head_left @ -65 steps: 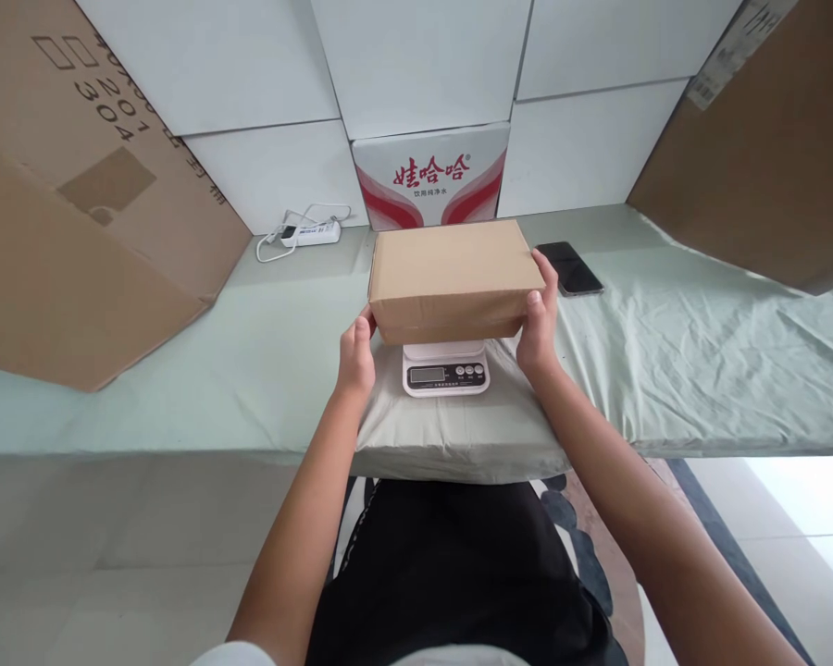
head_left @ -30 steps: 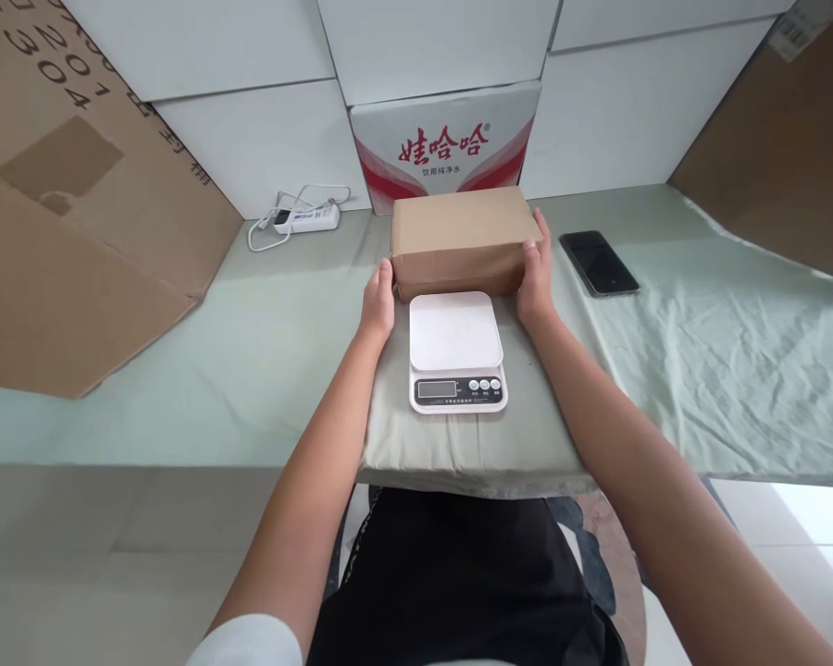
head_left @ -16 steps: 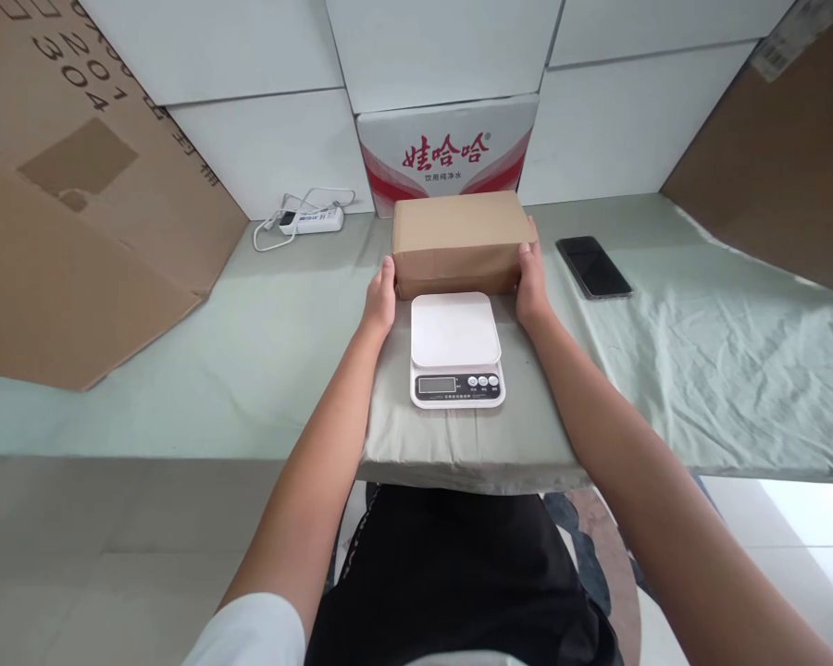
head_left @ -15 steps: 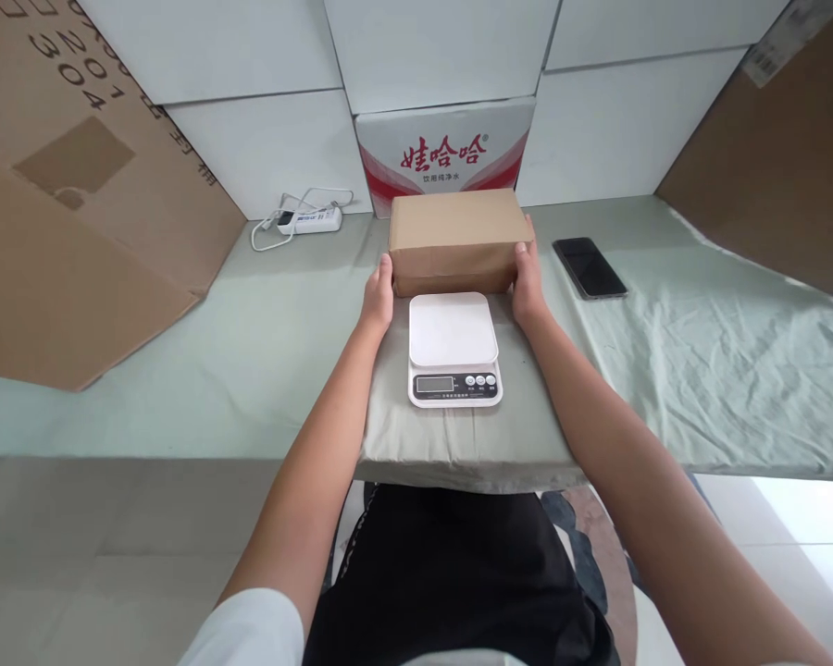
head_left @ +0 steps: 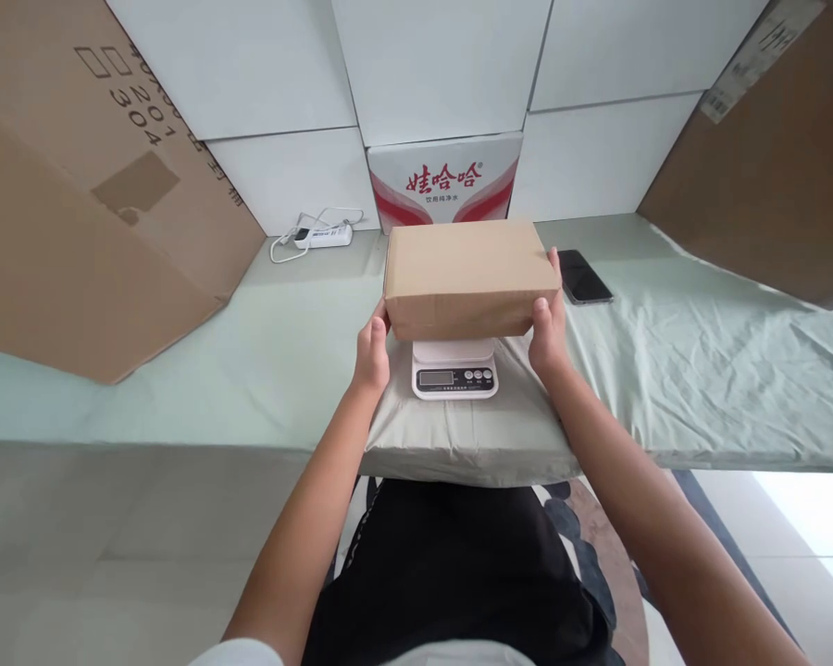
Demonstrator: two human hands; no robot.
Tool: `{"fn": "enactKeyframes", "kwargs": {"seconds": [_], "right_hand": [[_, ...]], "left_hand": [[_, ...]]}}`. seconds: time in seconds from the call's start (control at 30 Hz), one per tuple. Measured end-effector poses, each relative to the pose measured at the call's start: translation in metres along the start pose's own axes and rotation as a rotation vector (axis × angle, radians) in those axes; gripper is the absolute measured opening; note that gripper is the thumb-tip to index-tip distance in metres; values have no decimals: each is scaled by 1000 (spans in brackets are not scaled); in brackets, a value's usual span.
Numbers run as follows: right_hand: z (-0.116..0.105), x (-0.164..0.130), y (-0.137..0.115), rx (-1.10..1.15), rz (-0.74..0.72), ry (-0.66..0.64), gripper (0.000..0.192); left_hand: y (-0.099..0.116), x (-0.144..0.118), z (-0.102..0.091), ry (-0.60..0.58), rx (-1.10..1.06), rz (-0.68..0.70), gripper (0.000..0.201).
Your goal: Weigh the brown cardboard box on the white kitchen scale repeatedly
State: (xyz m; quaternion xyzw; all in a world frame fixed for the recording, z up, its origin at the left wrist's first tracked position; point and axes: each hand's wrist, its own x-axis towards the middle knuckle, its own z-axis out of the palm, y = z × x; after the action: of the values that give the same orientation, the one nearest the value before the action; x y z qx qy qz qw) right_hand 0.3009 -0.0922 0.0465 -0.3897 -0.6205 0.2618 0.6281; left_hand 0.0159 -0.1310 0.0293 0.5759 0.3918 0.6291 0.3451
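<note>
Green-sheeted table (head_left: 701, 370) bore white scale (head_left: 454, 368); left hand (head_left: 371, 350) and right hand (head_left: 548, 326) clamped brown box (head_left: 468, 277) between fingers (over platform, contact unclear); release remained.

The rear wall (head_left: 451, 65) consists of large white panels separated by thin dark seams. The worktop (head_left: 701, 370) is covered with a pale green, creased cloth whose front edge hangs over. A large brown cardboard sheet (head_left: 76, 231) leans at the left; a second cardboard panel (head_left: 770, 185) leans at the right. The floor (head_left: 111, 555) is light grey tile. Bright light falls on the floor at lower right.
</note>
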Motion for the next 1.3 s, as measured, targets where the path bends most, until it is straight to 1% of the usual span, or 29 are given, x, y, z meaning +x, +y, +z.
{"fn": "enactKeyframes", "kwargs": {"seconds": [0.13,0.3,0.43,0.57,0.7,0.77,0.83,0.93,1.0,1.1,1.2,1.3], "right_hand": [[-4,-8,5,5,-6,8,104],[-3,-8,20,13,-30,12,106],[-4,-10,27,20,-76,14,97],[-7,-11,30,3,-99,23,97],[-4,-16,25,43,-53,36,96],[-2,-17,18,62,-61,43,94],[-1,-11,9,65,-99,55,94],[3,14,3,39,-147,63,96],[8,39,8,24,-138,45,99],[19,72,32,37,-78,17,107],[27,84,64,95,25,5,115],[28,79,86,139,100,-5,115]], "left_hand": [[-1,-9,1,-4,-5,-14,90],[-4,-11,1,69,8,-41,89],[-4,-14,0,101,-5,-32,88],[-1,-15,2,136,-24,-27,86],[4,-12,7,112,-103,-79,92],[11,-6,9,108,-141,-62,93],[19,8,7,115,-172,-19,94],[21,43,3,110,-206,9,97],[12,72,1,100,-221,-21,94],[-17,106,4,88,-241,-110,94],[-51,117,11,107,-242,-211,98],[-73,113,16,115,-239,-267,99]]}}
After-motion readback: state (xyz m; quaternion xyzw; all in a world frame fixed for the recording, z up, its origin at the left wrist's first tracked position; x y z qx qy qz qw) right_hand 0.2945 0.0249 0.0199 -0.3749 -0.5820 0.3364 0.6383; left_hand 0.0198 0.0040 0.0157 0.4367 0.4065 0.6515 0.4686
